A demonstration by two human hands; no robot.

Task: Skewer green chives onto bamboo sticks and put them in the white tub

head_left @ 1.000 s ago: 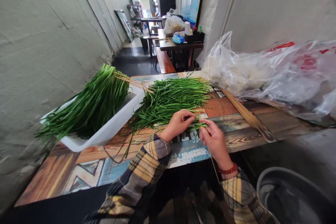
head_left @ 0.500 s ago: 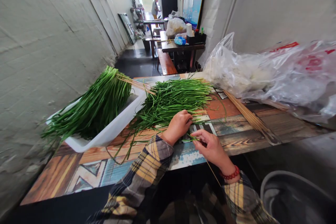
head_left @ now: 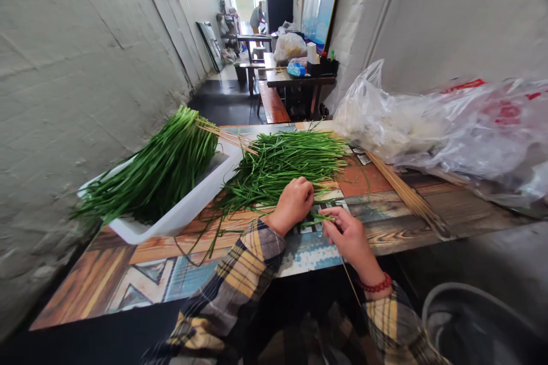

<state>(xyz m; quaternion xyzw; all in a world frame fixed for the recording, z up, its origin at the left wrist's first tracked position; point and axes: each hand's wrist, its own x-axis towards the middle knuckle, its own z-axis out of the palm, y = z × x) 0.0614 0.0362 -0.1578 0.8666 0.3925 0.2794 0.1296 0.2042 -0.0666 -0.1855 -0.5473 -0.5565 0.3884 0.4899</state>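
My left hand (head_left: pixel 294 203) is closed over the near end of a few green chive stalks (head_left: pixel 317 218) at the edge of the loose chive pile (head_left: pixel 278 166) on the patterned table (head_left: pixel 141 274). My right hand (head_left: pixel 347 234) is closed in a pinch on a thin bamboo skewer (head_left: pixel 351 282) that runs down past my wrist, its tip at those chive stalks. The two hands are a few centimetres apart.
A white tray (head_left: pixel 188 205) at the left holds skewered chive bundles (head_left: pixel 158 174). A bundle of bamboo skewers (head_left: pixel 406 197) lies to the right, beside large plastic bags (head_left: pixel 449 125). A grey basin (head_left: pixel 483 325) sits at lower right. A person (head_left: pixel 258 16) stands far down the corridor.
My right hand dropped back toward me with the skewer, then moved up to the chives again. My left hand stayed on the chive stalks. The view shifted slightly.
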